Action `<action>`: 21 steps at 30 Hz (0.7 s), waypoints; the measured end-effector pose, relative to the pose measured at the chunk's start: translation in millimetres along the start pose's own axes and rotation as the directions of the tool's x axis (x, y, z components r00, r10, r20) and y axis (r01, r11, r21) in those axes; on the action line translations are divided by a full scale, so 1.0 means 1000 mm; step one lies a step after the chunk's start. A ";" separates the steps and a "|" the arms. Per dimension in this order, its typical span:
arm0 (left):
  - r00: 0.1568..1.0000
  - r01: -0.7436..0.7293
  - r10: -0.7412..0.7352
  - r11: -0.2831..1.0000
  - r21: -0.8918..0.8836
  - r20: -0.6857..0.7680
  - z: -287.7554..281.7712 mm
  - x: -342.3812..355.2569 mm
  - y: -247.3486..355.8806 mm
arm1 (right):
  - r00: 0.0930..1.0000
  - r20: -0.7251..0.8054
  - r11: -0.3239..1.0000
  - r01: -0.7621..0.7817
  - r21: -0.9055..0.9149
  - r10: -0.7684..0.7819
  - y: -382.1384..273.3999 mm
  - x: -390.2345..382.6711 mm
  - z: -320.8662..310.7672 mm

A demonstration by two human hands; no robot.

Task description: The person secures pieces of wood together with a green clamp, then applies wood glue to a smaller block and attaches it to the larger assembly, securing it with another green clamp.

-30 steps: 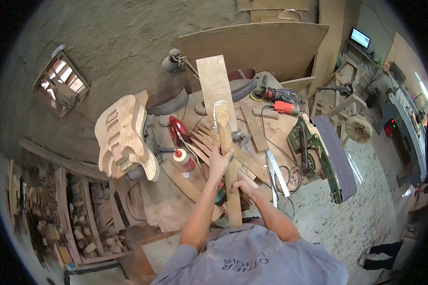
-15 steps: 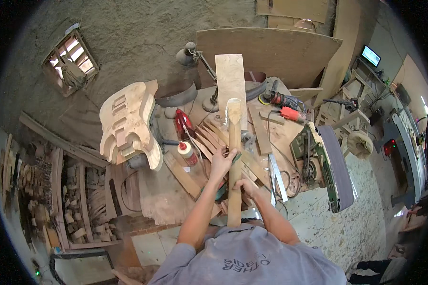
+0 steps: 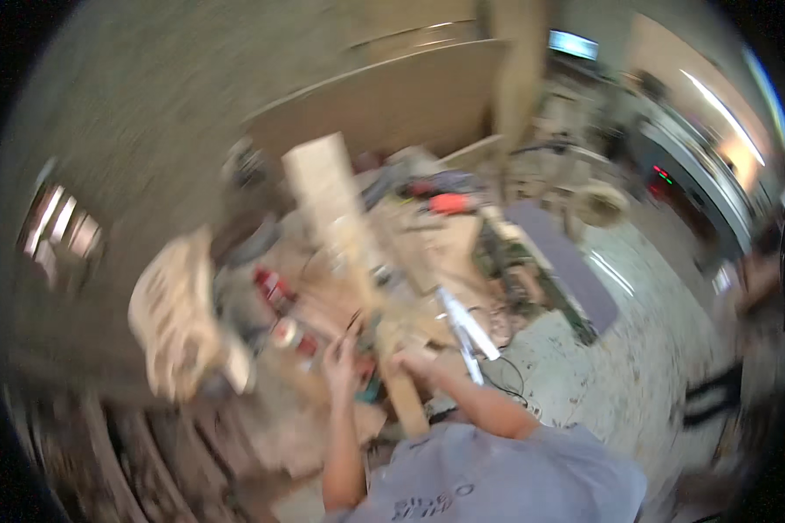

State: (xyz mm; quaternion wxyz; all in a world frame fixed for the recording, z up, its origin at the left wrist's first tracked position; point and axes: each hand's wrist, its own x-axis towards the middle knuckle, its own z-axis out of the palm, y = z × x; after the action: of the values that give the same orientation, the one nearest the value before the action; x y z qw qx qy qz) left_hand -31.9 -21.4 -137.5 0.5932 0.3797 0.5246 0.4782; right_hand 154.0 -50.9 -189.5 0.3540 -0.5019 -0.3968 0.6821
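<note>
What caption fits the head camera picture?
Blurry workshop moment: right hand on a long wooden piece, left hand close by.

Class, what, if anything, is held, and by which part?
The right hand holds the wooden guitar neck by its lower shaft; blur hides whether the left hand touches it.

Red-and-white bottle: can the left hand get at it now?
Probably yes: the bottle is just left of the left hand, nothing visibly in the way. Blur hides whether that hand grips the long wooden piece; it may need freeing first.
</note>
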 end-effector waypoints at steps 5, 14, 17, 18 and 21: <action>0.998 -0.032 0.032 0.999 -0.004 -0.047 -0.038 0.013 0.018 | 0.937 0.284 0.979 0.204 0.027 -0.203 0.016 0.050 0.030; 0.984 0.113 -0.112 0.994 0.000 0.139 0.028 0.047 0.038 | 0.938 0.158 0.948 0.317 -0.034 -0.308 -0.012 0.011 0.013; 0.970 0.158 -0.158 0.987 0.015 0.186 0.031 0.050 0.046 | 0.935 0.170 0.945 0.324 -0.046 -0.313 -0.015 0.011 0.020; 0.966 0.168 -0.168 0.986 0.017 0.198 0.032 0.051 0.047 | 0.934 0.171 0.944 0.327 -0.050 -0.314 -0.014 0.011 0.021; 0.952 0.203 -0.203 0.979 0.027 0.229 0.036 0.050 0.047 | 0.933 0.184 0.944 0.325 -0.059 -0.310 -0.012 0.010 0.025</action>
State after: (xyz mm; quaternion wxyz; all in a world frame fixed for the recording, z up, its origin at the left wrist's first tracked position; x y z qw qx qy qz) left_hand -4.9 40.8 -100.5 0.6956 0.3775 0.4891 0.3666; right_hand 128.1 -41.8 -177.5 0.4015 -0.3856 -0.5316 0.6384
